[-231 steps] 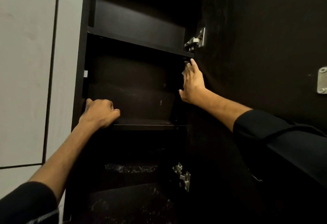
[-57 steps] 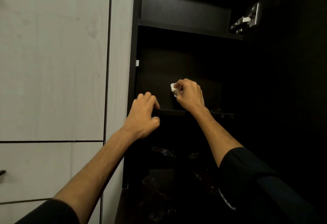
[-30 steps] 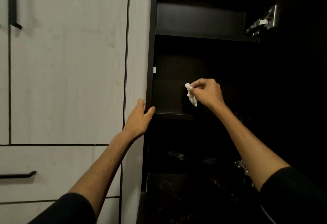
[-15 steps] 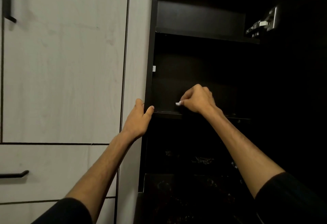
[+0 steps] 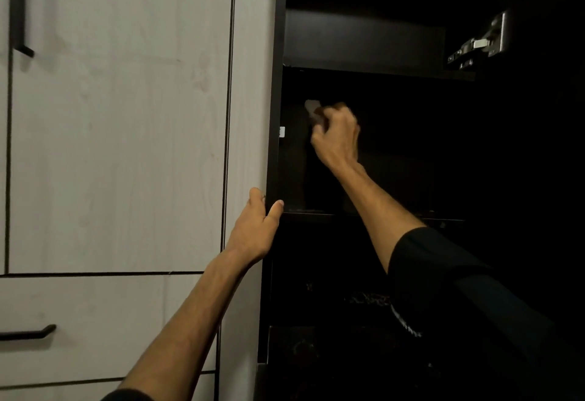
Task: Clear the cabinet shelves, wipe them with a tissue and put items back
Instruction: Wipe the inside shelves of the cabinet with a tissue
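Change: the right hand (image 5: 337, 135) is higher and further left than half a second ago, up off the shelf (image 5: 364, 215), near the cabinet's left inner wall (image 5: 289, 160).
Tissue (image 5: 311, 107): blurred, pinched in the curled right fingers, high in the compartment.
Left hand (image 5: 256, 226): unmoved, fingers straight, thumb hooked on the cabinet's front edge (image 5: 274, 116).
Room: dark space lies to the right, under the upper shelf (image 5: 380, 68).

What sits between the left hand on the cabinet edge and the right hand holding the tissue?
Head view: only the dark cabinet side panel with a small white tab separates the left hand from the right hand holding the white tissue.
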